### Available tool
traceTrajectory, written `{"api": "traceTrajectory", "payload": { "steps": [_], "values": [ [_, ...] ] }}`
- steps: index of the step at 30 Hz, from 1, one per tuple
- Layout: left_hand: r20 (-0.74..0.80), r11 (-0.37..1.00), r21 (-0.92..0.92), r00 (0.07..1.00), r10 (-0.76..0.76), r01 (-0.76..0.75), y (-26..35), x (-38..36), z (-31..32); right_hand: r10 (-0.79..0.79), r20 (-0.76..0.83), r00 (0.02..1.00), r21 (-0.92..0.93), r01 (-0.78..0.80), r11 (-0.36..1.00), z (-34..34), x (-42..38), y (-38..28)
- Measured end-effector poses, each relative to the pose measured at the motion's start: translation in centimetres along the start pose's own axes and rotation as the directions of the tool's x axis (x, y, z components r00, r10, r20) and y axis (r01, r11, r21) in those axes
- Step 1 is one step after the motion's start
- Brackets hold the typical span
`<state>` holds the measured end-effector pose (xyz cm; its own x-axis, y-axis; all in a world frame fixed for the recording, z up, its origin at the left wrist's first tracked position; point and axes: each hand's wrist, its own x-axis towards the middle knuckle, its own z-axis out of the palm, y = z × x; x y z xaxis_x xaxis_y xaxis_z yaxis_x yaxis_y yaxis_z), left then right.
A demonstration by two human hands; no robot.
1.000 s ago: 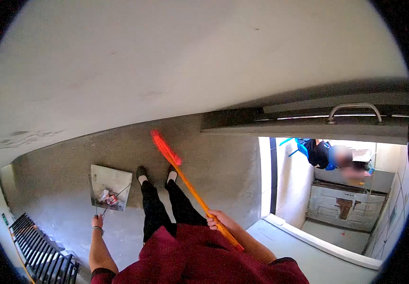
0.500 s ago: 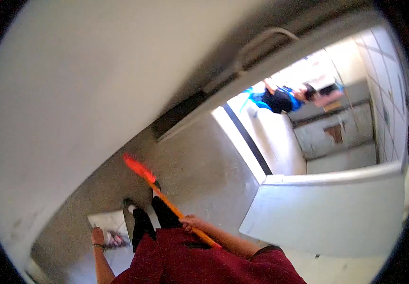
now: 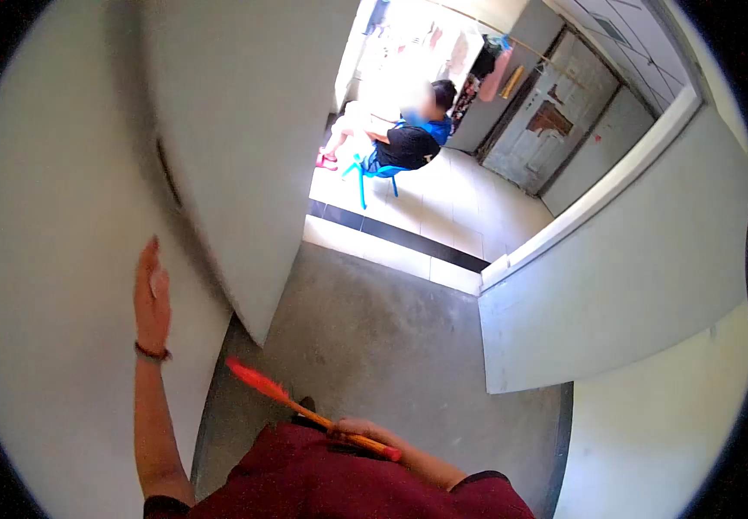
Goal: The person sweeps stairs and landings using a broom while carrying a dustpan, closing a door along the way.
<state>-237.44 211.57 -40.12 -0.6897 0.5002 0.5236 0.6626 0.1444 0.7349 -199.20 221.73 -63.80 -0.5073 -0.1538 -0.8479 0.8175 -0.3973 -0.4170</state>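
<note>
My left hand [image 3: 153, 294] is raised at the left, in front of the pale wall and near the edge of a door [image 3: 227, 173]. Its fingers are stretched out, and a dark bracelet [image 3: 153, 352] circles the wrist. At waist height, my right hand [image 3: 361, 429] is wrapped round the orange handle of a brush [image 3: 257, 378]. The brush's red bristled end points to the left over the grey floor [image 3: 374, 346].
Past the doorway a person [image 3: 409, 143] sits on a blue chair [image 3: 364, 177] on a tiled floor. Clothes [image 3: 497, 69] hang behind. A white sill [image 3: 391, 259] crosses the doorway; another door panel [image 3: 616, 268] stands at the right.
My left hand has risen from low down to beside the door. The view has turned, so the doorway and the seated person show more upright. The brush remains in my right hand.
</note>
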Motion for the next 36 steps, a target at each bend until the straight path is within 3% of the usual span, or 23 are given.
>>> {"api": "traceTrajectory", "payload": {
  "steps": [2, 4, 7, 8, 9, 10, 14, 15, 16, 17, 18, 19, 22, 23, 24, 26, 29, 30, 31, 32, 34, 35, 36],
  "values": [
    [-0.103, 0.995, -0.090, 0.994, 0.032, -0.041, 2.5, 4.8, 0.7, -0.055, -0.050, 0.997, 0.136, 0.062, 0.989, -0.6, -1.1, -0.3],
    [-0.175, 0.988, -0.064, 0.976, 0.129, -0.142, 3.4, 8.8, 1.0, -0.140, 0.101, 0.985, -0.208, 0.158, 0.965, -0.5, -2.7, -3.2],
    [-0.100, 0.990, -0.128, 0.994, 0.048, -0.061, 2.4, 12.2, 0.8, -0.035, 0.033, 0.999, -0.126, 0.039, 0.991, -0.2, -1.8, -2.3],
    [-0.091, 0.992, -0.113, 0.995, 0.037, -0.047, -0.5, 12.6, 0.6, -0.010, 0.038, 0.999, -0.065, 0.013, 0.998, -0.2, -1.4, -1.5],
    [-0.145, 0.956, 0.228, 0.964, 0.223, -0.187, -4.8, 12.3, 0.4, 0.015, 0.042, 0.999, -0.004, -0.015, 1.000, -0.3, -1.0, -0.8],
    [-0.128, 0.790, 0.539, 0.899, 0.418, -0.291, -7.3, 12.2, 0.2, -0.009, 0.022, 1.000, 0.002, 0.009, 1.000, -0.2, -0.7, -0.2],
    [-0.023, 0.801, 0.532, 0.941, 0.338, -0.274, -3.2, 11.1, 1.1, -0.060, -0.076, 0.995, 0.283, 0.079, 0.956, 0.5, 1.4, 3.7],
    [-0.086, 0.982, 0.109, 0.983, 0.161, -0.151, -0.7, 11.1, 1.9, -0.030, -0.023, 0.999, 0.463, 0.037, 0.885, 0.9, 1.6, 3.5],
    [-0.067, 0.943, -0.332, 0.997, -0.042, 0.017, 0.4, 10.8, 1.9, 0.000, 0.030, 1.000, 0.629, -0.019, 0.777, 1.5, 1.5, 3.1],
    [-0.139, 0.994, 0.058, 0.985, 0.098, -0.091, -1.3, 11.0, 2.2, 0.031, 0.083, 0.996, 0.761, -0.083, 0.644, 2.1, 1.4, 2.6],
    [-0.136, 0.879, 0.450, 0.960, 0.244, -0.159, -3.2, 11.0, 2.2, 0.023, 0.038, 0.999, 0.771, -0.045, 0.636, 1.9, 2.2, 2.9],
    [-0.029, 0.987, -0.153, 0.998, 0.050, -0.054, 0.8, 10.9, 2.6, 0.022, 0.008, 1.000, 0.746, -0.020, 0.666, 2.8, 1.7, 1.9],
    [0.090, 0.905, -0.316, 0.941, 0.327, -0.284, 3.3, 11.5, 2.9, 0.033, 0.047, 0.998, 0.695, -0.057, 0.717, 4.6, 0.7, -2.4],
    [0.177, 0.875, -0.471, 0.959, 0.219, -0.113, 4.5, 10.7, 3.0, 0.043, 0.133, 0.990, 0.723, -0.127, 0.679, 4.4, 1.4, -2.2],
    [0.171, 0.852, -0.499, 0.946, 0.275, -0.158, 5.4, 10.8, 3.6, 0.055, 0.139, 0.989, 0.724, -0.140, 0.676, 4.8, 1.1, -3.3],
    [0.291, 0.775, -0.631, 0.933, 0.214, 0.019, 6.1, 10.7, 5.1, 0.027, 0.136, 0.990, 0.805, -0.127, 0.580, 5.4, 0.8, -6.4],
    [0.384, 0.782, -0.622, 0.857, 0.345, -0.037, 6.8, 11.1, 7.7, -0.090, 0.154, 0.984, 0.826, -0.078, 0.559, 4.4, 2.8, -9.9],
    [0.409, 0.739, -0.673, 0.848, 0.336, 0.032, 7.5, 11.1, 8.4, -0.085, 0.156, 0.984, 0.821, -0.082, 0.564, 3.9, 3.8, -11.6],
    [0.457, 0.744, -0.665, 0.820, 0.345, 0.058, 7.5, 11.8, 9.3, -0.171, 0.092, 0.981, 0.808, 0.026, 0.589, 3.5, 4.9, -13.8],
    [0.396, 0.724, -0.686, 0.799, 0.452, -0.070, 7.4, 12.6, 10.6, -0.255, 0.028, 0.967, 0.788, 0.136, 0.600, 3.1, 6.0, -16.0],
    [0.486, 0.682, -0.729, 0.749, 0.451, 0.062, 8.7, 13.3, 12.7, -0.353, -0.033, 0.935, 0.789, 0.241, 0.565, 2.2, 8.0, -20.3],
    [0.379, 0.608, -0.794, 0.782, 0.495, 0.000, 8.9, 13.4, 15.0, -0.377, -0.042, 0.925, 0.796, 0.259, 0.548, 1.9, 9.1, -22.4],
    [0.489, 0.628, -0.772, 0.723, 0.488, 0.098, 9.7, 14.1, 15.6, -0.369, -0.027, 0.929, 0.809, 0.237, 0.538, 1.5, 10.0, -24.3]
  ]
}}
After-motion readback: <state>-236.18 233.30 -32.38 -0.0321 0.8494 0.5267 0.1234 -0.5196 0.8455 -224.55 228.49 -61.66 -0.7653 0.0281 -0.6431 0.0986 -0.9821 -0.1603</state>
